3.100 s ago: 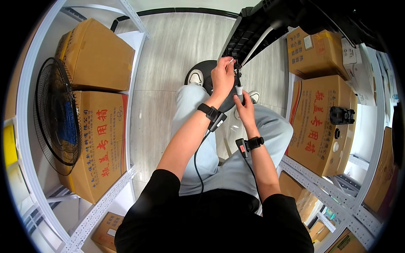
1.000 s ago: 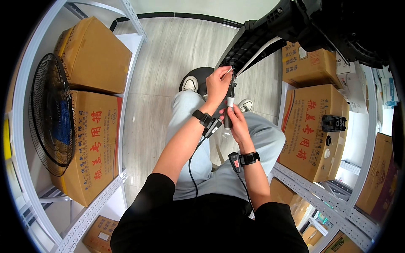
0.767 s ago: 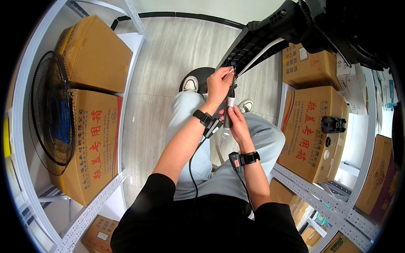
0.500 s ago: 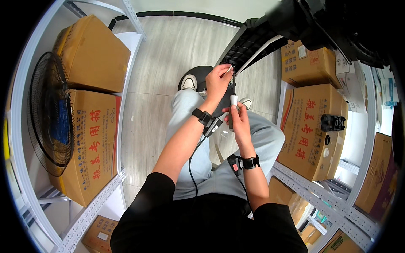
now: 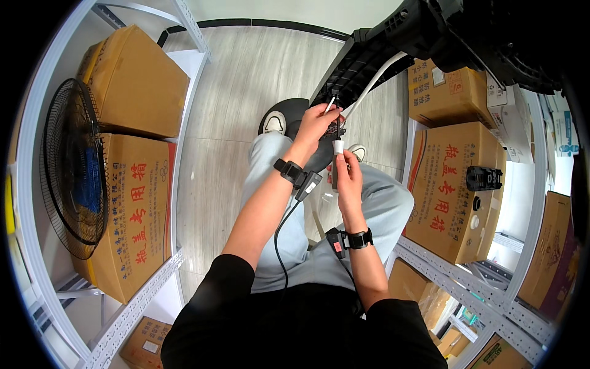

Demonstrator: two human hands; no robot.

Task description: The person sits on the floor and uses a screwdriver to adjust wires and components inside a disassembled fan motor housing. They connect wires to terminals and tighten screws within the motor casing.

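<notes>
I had the dark-handled tool with a white collar point(image 5: 338, 147) between the person's knees, a little above the floor, its handle down in the right hand point(image 5: 349, 186). That hand was closed round the handle, thumb laid along it just below the collar. A thin dark shaft ran up from the collar toward the ribbed black housing point(image 5: 349, 67); whether its tip touched anything there, I couldn't make out. Beside it, the left hand point(image 5: 313, 131) was pinched on a slim white piece point(image 5: 330, 104) slanting up against the housing's lower end. A white cable point(image 5: 373, 80) curved along the housing, which reached up into the dark upper right corner of my view.

Beneath the hands I saw a round black base point(image 5: 298, 108) on the floor point(image 5: 215, 117), with a pale shoe point(image 5: 274, 122) at its left edge. Each wrist wore a black strap with a small wired box.

Farther out on my left, a black wire guard point(image 5: 66, 206) leaned by two cartons on a shelf point(image 5: 138, 307). To the right, a carton point(image 5: 445, 184) carried a black molded part point(image 5: 484, 178), a black knob point(image 5: 476, 202) and a white knob point(image 5: 474, 221).
</notes>
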